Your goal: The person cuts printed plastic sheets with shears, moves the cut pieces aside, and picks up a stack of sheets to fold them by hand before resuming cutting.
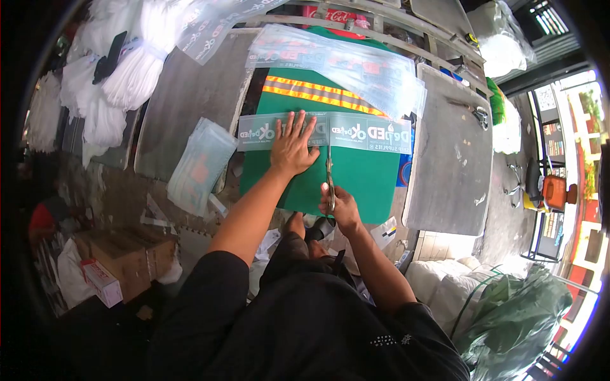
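Note:
My left hand (292, 145) lies flat with fingers spread on a translucent printed plastic strip (372, 132), pressing it onto a green board (368, 184). In my right hand (343, 206) is a pair of scissors (330, 174), pointing away from me. Their blades reach the strip near its middle, just right of my left thumb. How far the blades are parted is hard to make out. Beyond the strip, an orange and silver reflective band (318, 95) crosses the green surface. A pile of similar printed plastic sheets (356, 66) overlaps its far end.
More plastic sheets (202, 166) lie stacked at the left. Grey panels (451, 152) flank the green board on both sides. White bundles (143, 70) hang at upper left. Cardboard boxes (124, 257) stand at lower left, and a green plastic sack (515, 314) sits at lower right.

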`<move>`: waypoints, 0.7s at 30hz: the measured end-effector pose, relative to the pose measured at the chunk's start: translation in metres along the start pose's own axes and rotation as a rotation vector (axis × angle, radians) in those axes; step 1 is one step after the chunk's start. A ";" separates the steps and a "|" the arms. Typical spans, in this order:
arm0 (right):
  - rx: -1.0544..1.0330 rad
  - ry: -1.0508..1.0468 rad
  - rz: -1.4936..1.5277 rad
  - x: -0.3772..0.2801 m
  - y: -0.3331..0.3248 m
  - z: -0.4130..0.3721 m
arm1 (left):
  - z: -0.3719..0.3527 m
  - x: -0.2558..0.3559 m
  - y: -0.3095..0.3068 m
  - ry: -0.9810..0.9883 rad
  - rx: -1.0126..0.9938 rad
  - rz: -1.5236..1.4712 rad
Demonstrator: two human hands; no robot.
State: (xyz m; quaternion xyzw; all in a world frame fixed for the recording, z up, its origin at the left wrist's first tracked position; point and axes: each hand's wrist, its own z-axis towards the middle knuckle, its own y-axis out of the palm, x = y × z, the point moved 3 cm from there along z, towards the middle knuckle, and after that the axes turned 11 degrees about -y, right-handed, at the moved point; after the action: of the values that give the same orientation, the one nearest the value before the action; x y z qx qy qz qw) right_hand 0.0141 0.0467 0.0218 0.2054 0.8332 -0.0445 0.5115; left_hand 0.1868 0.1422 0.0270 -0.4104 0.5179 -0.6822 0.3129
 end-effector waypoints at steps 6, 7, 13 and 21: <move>-0.062 -0.007 -0.092 -0.008 -0.002 0.000 | 0.001 0.000 -0.002 0.002 0.009 -0.011; -0.064 -0.009 -0.093 -0.013 -0.001 0.003 | 0.001 0.000 -0.003 0.001 0.011 -0.011; -0.066 0.056 0.211 -0.027 0.002 0.037 | 0.002 0.001 -0.005 -0.004 -0.018 -0.032; -0.132 -0.020 -0.068 -0.029 0.006 0.050 | 0.003 0.001 -0.010 0.004 -0.034 -0.064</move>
State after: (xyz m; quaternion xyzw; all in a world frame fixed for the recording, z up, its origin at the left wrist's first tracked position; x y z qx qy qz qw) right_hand 0.0695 0.0292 0.0241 0.1423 0.8356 -0.0091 0.5305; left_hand 0.1888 0.1429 0.0369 -0.4304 0.5166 -0.6841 0.2828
